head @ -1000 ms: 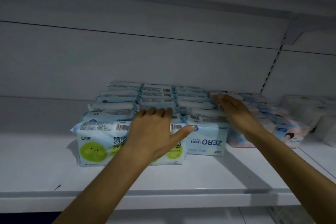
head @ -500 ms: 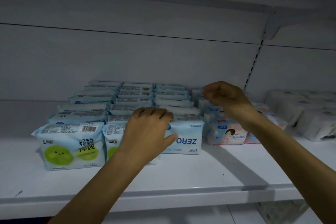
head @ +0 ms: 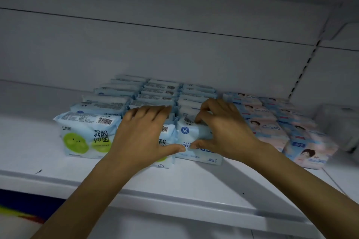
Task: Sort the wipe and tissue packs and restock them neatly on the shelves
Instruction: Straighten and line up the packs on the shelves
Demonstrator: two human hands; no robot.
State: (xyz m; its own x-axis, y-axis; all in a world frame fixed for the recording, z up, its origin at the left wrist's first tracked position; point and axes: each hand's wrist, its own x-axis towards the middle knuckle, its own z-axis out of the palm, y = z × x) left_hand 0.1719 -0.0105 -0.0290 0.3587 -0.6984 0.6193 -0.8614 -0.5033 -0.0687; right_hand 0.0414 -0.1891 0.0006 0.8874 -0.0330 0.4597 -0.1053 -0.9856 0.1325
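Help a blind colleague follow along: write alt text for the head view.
Two bare hands on wipe packs on a white shelf: the left hand lies flat on a green-faced pack, the right hand grips an upside-down blue pack beside it. More blue packs stand behind; pink baby-picture packs sit right.

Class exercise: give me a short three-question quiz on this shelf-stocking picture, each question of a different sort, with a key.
1. True or false: the left hand lies flat on a green-spotted pack.
2. The print on the blue pack that the right hand grips is: A upright, B upside down, C sideways.
3. Fill in: the pink packs stand to the ___ of the blue pack.
Key: 1 true; 2 B; 3 right.
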